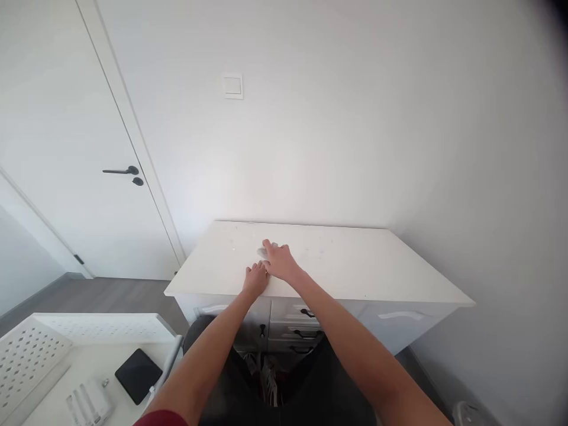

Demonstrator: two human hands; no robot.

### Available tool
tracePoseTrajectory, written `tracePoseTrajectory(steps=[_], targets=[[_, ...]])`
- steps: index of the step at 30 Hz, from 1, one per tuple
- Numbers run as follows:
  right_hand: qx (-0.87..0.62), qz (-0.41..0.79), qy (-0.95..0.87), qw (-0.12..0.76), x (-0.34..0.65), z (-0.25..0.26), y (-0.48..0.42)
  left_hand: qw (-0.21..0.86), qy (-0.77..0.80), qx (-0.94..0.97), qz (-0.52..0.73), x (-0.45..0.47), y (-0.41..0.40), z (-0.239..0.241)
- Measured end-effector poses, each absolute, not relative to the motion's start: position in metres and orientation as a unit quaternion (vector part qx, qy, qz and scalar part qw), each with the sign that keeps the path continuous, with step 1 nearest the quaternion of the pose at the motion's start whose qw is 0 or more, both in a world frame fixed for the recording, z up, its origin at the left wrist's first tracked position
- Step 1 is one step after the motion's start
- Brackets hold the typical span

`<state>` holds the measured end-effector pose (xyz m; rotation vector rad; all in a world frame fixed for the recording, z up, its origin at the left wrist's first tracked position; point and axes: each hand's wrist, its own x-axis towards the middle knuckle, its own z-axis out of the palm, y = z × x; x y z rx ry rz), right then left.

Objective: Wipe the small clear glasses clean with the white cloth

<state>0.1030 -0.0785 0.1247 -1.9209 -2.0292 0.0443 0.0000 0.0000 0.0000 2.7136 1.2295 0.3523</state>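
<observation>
Both arms (350,325) reach forward over white cabinet (368,260): left hand (256,278), fingers curled, hold unclear; right hand (280,261), half-curled over small pale object (262,253), grip unclear

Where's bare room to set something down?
The cabinet top is mostly bare between the right hand and the top's right edge; a smaller patch lies left of the left hand. It's crowded around the pale item, where both hands gather.
</observation>
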Motion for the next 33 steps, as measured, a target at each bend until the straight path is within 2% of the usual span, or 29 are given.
tracePoseTrajectory(steps=[5, 8, 12, 22, 33], targets=[[-0.668, 0.112, -0.733, 0.065, 0.109, 0.144, -0.05, 0.082, 0.413, 0.898, 0.125, 0.0, -0.001, 0.0], [-0.653, 0.158, -0.74, 0.031, 0.117, 0.151, -0.037, 0.081, 0.416, 0.897, 0.127, 0.0, -0.001, 0.0], [-0.642, 0.16, -0.749, 0.037, 0.12, 0.147, -0.044, 0.081, 0.414, 0.897, 0.135, 0.001, -0.002, -0.001], [-0.656, 0.042, -0.748, 0.093, 0.099, 0.12, -0.059, 0.09, 0.406, 0.896, 0.154, -0.002, -0.007, 0.004], [-0.672, 0.059, -0.734, 0.081, 0.102, 0.131, -0.055, 0.11, 0.416, 0.891, 0.142, -0.003, -0.009, 0.009]])
